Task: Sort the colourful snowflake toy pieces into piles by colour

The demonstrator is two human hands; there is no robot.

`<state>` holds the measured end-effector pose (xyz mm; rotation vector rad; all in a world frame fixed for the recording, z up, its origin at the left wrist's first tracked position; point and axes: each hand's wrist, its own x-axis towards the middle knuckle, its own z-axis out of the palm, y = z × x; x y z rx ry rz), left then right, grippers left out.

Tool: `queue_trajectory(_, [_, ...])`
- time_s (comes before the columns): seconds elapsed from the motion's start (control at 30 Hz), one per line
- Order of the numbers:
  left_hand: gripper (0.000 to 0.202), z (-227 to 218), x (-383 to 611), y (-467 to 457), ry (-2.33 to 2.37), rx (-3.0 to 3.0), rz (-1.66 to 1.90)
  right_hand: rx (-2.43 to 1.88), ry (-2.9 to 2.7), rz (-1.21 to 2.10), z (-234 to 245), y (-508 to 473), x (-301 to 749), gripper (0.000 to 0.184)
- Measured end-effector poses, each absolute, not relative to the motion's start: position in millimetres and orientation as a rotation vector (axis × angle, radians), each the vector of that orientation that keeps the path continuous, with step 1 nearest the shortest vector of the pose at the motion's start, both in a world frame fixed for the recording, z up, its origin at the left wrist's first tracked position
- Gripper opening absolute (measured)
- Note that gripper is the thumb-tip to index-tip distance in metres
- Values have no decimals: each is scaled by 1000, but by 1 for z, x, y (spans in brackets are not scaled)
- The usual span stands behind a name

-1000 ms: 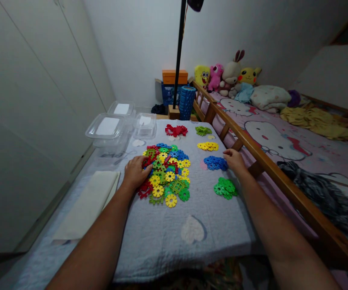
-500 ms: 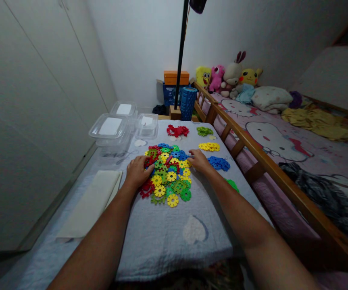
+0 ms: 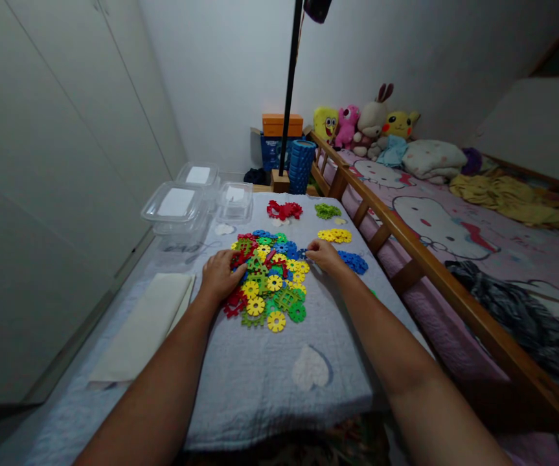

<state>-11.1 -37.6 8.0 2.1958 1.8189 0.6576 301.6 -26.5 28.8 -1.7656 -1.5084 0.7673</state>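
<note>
A mixed pile of plastic building pieces (image 3: 274,283), in red, yellow, blue and green, lies in the middle of the cloth-covered table. Its pieces are notched discs and square lattices. My left hand (image 3: 223,277) rests open against the left side of the pile, thumb apart and fingertips partly hidden among red pieces. At the pile's right edge, my right hand (image 3: 326,255) pinches a blue notched disc (image 3: 302,254). Just beyond that hand are a blue pile (image 3: 353,262) and a yellow pile (image 3: 335,235) of discs. My right forearm hides most of a green pile (image 3: 374,293).
Red pieces (image 3: 284,210) and light green pieces (image 3: 328,211) sit at the table's far end. Lidded clear plastic boxes (image 3: 175,210) stand at the back left, near a folded cream sheet (image 3: 138,330). A wooden bed rail (image 3: 405,243) runs along the right.
My right hand has shifted slightly right, drawing the blue disc away from the pile's edge toward the blue pile. The left hand stays at the pile's left side.
</note>
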Motion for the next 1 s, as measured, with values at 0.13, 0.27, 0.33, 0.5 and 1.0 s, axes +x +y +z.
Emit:
queue_trajectory(0.13, [43,6,-12,-37,1815,2198,662,-1743,-1380,827,48,-40,331,8])
queue_trajectory(0.27, [42,5,-12,-37,1812,2198,676,-1803,-1437,653,65,-55,372,7])
queue_trajectory(0.33, [42,5,-12,-36,1814,2197,678,-1847,-1459,647,68,-62,391,8])
queue_trajectory(0.5, [43,4,-12,-35,1810,2198,670,-1892,-1535,760,62,-76,422,8])
queue_trajectory(1.0, [42,10,-11,-38,1827,2188,624,-2076,-1723,347,43,-76,427,11])
